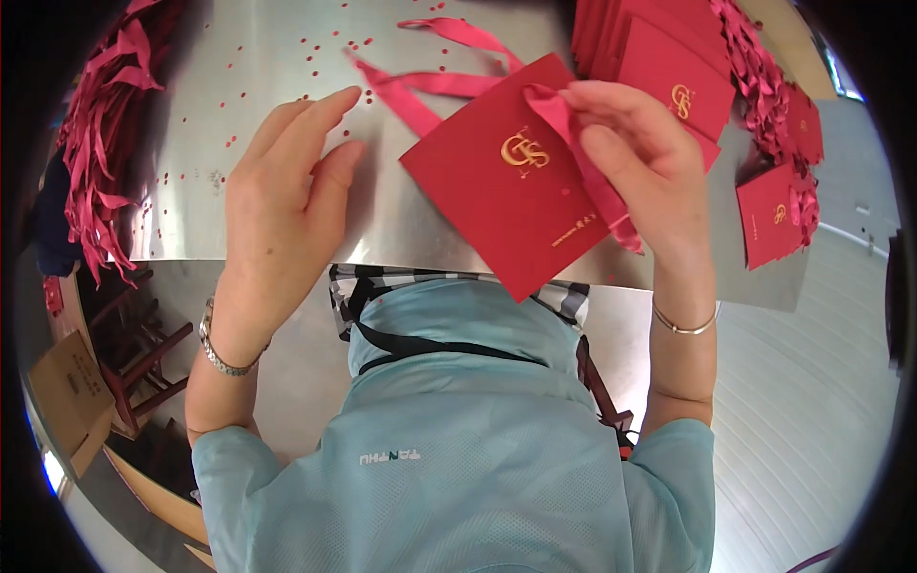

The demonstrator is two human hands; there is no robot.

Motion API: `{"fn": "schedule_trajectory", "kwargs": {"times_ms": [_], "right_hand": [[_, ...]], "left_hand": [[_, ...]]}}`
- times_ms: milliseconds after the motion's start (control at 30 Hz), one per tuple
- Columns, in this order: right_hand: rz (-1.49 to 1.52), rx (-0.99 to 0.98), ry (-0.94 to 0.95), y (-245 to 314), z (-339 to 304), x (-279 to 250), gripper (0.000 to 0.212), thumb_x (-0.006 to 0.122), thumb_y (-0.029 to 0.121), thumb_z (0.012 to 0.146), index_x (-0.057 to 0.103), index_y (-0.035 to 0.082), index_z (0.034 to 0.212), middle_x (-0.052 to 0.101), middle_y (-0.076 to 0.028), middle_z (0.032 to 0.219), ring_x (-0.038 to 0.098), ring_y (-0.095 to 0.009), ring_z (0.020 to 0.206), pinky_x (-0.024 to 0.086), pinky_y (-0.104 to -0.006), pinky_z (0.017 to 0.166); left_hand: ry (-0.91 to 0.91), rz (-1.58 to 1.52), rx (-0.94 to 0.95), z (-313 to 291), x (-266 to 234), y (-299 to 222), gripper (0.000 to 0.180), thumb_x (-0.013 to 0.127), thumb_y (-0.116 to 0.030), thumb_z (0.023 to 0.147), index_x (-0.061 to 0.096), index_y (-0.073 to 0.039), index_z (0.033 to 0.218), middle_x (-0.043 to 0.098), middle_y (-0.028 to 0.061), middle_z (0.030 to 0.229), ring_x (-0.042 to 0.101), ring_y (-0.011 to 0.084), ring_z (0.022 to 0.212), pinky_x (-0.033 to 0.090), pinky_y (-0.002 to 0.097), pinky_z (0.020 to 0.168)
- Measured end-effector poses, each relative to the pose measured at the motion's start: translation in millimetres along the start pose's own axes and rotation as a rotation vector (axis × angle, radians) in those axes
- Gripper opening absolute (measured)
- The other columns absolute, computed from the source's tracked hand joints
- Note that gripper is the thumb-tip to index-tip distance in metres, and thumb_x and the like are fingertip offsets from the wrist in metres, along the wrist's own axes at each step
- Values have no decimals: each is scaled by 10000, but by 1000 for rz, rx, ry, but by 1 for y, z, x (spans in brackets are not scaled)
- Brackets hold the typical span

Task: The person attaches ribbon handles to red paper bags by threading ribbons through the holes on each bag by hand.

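Note:
A flat red square paper piece (478, 191) with gold print, perhaps a small bag, lies tilted on the metal table, one corner over the near edge. Pink ribbons (435, 84) stretch from its upper left side across the tabletop. Another pink ribbon (599, 196) runs down over its right part. My right hand (650, 143) is at that ribbon, its fingers curled round and thumb bent in, closed on the ribbon. My left hand (296, 181) hovers left of the red piece, empty, with thumb and fingers apart.
Stacked red paper pieces (659, 67) lie at the far right. More ribboned ones (772, 215) hang by the table's right edge. A bunch of pink ribbons (105, 162) droops off the left side. Small red dots dot the metal tabletop (267, 57). A cardboard box (72, 396) stands lower left.

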State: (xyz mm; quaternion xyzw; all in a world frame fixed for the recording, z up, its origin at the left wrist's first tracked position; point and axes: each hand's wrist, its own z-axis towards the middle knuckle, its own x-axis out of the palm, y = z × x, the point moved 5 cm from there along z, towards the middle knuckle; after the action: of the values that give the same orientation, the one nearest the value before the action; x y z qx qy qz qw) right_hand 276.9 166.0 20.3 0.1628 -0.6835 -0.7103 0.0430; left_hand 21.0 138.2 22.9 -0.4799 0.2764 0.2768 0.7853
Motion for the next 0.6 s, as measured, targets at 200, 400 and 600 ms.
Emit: {"fn": "schedule_trajectory", "kwargs": {"times_ms": [200, 400, 600], "right_hand": [[3, -94, -232, -3, -46, -47, 212, 572, -54, 921, 630, -37, 1125, 675, -82, 1109, 633, -119, 985, 516, -237, 875], [-374, -72, -210, -4, -94, -72, 148, 589, -47, 911, 669, -7, 1028, 695, -43, 956, 629, -93, 871, 521, -233, 778], [-772, -323, -119, -12, -145, -28, 249, 761, -20, 651, 640, 49, 857, 631, -95, 813, 609, -234, 697, 498, -338, 597]], "left_hand": [[128, -170, -67, -3, 30, -20, 237, 687, -64, 837, 667, -14, 1067, 636, 121, 931, 608, 229, 682, 498, 312, 616], [123, -83, 56, 4, 56, -29, 229, 699, -112, 829, 671, -42, 1046, 639, 100, 930, 625, 256, 706, 503, 337, 642], [135, -51, 29, 4, 63, -30, 183, 689, -123, 838, 703, -59, 1009, 640, 86, 898, 626, 242, 713, 501, 324, 637]]}}
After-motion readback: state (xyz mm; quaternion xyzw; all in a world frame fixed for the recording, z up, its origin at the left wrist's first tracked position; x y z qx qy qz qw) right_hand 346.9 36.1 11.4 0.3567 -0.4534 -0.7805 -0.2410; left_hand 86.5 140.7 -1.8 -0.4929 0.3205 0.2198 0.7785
